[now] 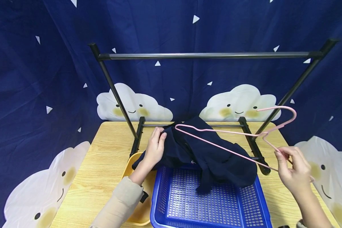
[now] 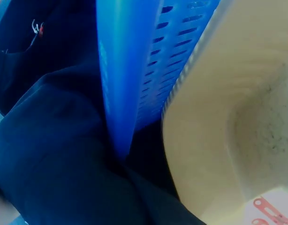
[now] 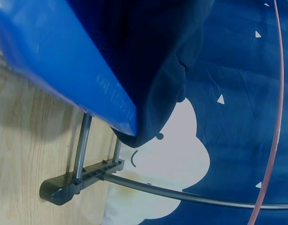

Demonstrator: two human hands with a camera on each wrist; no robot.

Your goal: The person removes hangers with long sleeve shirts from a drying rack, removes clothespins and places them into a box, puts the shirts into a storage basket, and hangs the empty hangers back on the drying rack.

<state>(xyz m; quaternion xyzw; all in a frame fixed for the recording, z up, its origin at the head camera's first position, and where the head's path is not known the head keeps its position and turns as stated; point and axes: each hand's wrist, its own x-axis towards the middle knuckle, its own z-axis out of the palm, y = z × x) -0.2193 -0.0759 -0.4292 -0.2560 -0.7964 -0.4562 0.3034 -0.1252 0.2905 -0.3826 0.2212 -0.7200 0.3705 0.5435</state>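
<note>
A dark navy garment [image 1: 188, 145] lies bunched over the far rim of a blue plastic basket [image 1: 154, 202], with a strip hanging inside. My left hand [image 1: 154, 148] pinches the garment's left part between thumb and fingers. In the left wrist view the navy cloth [image 2: 64, 140] drapes beside the basket wall [image 2: 123, 70]. To the right, my right hand [image 1: 294, 169] grips a pink clothes hanger [image 1: 216, 144] near its right shoulder. The hanger's hook points up and its left end reaches in front of the garment. In the right wrist view only parts of the hanger [image 3: 277, 117] show.
A black rack with a grey bar [image 1: 205, 56] stands at the back of the wooden table [image 1: 88, 186]. Its right foot [image 1: 255, 148] is beside the basket. A yellow bin [image 1: 145, 212] sits against the basket's left side. A blue cloud-print curtain [image 1: 171, 28] hangs behind.
</note>
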